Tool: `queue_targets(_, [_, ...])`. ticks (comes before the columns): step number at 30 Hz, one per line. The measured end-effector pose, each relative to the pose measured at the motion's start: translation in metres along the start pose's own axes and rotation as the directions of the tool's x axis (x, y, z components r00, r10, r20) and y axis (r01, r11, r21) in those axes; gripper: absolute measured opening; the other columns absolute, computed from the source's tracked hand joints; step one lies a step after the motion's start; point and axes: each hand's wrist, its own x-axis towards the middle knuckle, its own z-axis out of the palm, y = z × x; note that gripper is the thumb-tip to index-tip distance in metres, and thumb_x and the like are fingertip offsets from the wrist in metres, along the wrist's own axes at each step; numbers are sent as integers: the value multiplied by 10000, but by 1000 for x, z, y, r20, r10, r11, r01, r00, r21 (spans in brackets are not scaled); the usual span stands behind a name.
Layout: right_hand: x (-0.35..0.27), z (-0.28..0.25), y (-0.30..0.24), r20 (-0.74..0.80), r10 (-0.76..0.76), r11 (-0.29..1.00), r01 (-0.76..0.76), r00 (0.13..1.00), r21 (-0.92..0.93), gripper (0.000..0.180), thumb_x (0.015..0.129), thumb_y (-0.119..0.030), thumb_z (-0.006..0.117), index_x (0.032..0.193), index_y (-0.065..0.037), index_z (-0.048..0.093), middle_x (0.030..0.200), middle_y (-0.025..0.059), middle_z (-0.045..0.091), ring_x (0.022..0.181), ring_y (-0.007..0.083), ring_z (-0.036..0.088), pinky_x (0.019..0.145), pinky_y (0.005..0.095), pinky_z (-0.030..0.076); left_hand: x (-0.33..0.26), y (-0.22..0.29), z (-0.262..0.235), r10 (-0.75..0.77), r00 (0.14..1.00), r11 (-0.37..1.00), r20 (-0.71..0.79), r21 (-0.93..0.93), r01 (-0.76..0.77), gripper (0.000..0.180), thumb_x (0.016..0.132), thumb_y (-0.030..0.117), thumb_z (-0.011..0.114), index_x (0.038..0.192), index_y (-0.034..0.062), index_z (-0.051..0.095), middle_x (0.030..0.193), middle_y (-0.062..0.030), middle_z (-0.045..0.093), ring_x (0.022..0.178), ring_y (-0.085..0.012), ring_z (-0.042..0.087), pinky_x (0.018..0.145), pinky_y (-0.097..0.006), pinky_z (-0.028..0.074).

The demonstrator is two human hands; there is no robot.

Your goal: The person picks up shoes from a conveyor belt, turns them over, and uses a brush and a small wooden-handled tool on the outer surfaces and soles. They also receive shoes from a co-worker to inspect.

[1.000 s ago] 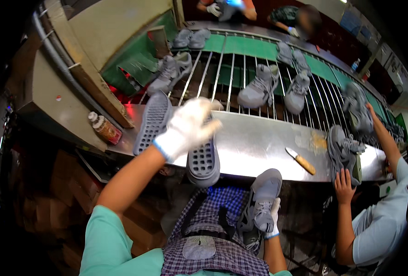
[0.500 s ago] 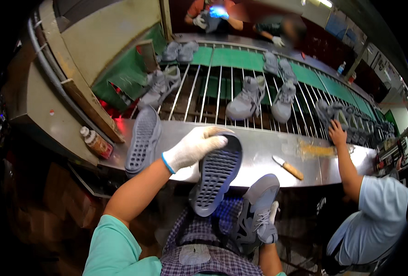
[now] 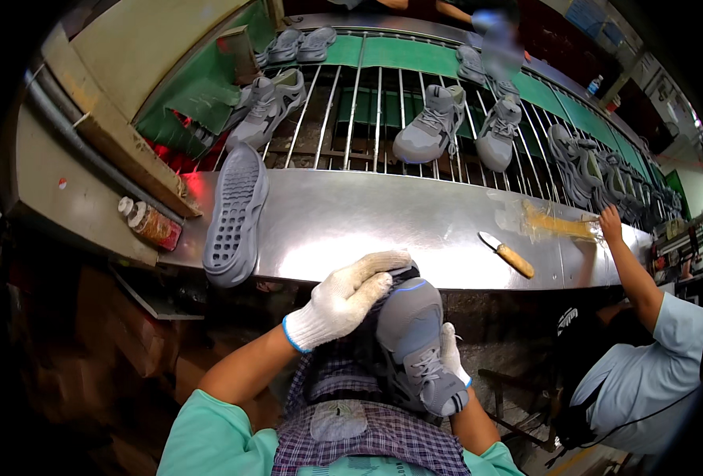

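In a white knit glove, my left hand [image 3: 350, 301] is closed at the toe end, on the shoe sole [image 3: 404, 275]. Only a dark edge of that sole shows; the rest is hidden behind the glove and the upper. Toe away from me, a grey shoe upper [image 3: 412, 321] with pale laces is held over my lap against the sole. My gloved right hand [image 3: 453, 357] grips the upper from its right side, its fingers mostly hidden. Another grey sole [image 3: 236, 210], with rows of holes, lies on the metal ledge [image 3: 327, 210] to the left.
A wooden-handled knife [image 3: 508, 255] lies on the ledge, right of centre. Grey shoes [image 3: 432, 127] stand on the metal bar rack [image 3: 377, 119] beyond. At left is a bottle [image 3: 151, 224]. A co-worker's hand [image 3: 610, 224] reaches onto the ledge at right, near yellowish tape [image 3: 557, 224].
My left hand has brought the sole right and behind the toe of the upper, so they now meet. The co-worker's hand has moved from the shoes to the ledge.
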Motion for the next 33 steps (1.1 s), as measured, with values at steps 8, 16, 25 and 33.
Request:
queue_targets(8, [12, -22, 12, 64, -55, 956, 71, 996, -284, 551, 1179, -408, 375, 1474, 22, 555, 1404, 157, 658, 1219, 221, 675, 1037, 392, 576, -7, 4, -2, -8, 999, 1000, 33, -19, 9, 435, 1104, 79, 517, 1503, -94, 520, 1539, -220, 581, 1438, -293, 551, 1248, -415, 400])
queue_targets(16, [12, -15, 9, 38, -95, 915, 102, 995, -391, 532, 1188, -365, 356, 1475, 36, 556, 1421, 136, 651, 1284, 203, 617, 1112, 361, 499, -6, 11, -6, 30, 998, 996, 60, 81, -35, 395, 1106, 79, 510, 1463, -82, 561, 1512, -228, 604, 1431, -303, 564, 1241, -425, 408])
queue_targets(25, [17, -19, 7, 50, -137, 932, 146, 989, -332, 518, 1189, -334, 335, 1479, 37, 550, 1431, 150, 637, 1283, 202, 595, 1129, 361, 474, -2, 13, 1, 115, 992, 967, 59, 222, -125, 374, 1089, 48, 500, 1430, -77, 585, 1456, -240, 643, 1366, -321, 625, 1191, -433, 472])
queue_targets(33, [11, -25, 8, 62, -96, 955, 110, 993, -276, 575, 1178, -414, 356, 1503, 32, 517, 1436, 164, 633, 1279, 230, 631, 1094, 394, 538, 16, -5, -12, 262, 919, 908, 295, 248, -339, 416, 1067, 95, 557, 1444, -82, 572, 1501, -286, 586, 1413, -373, 581, 1207, -448, 445])
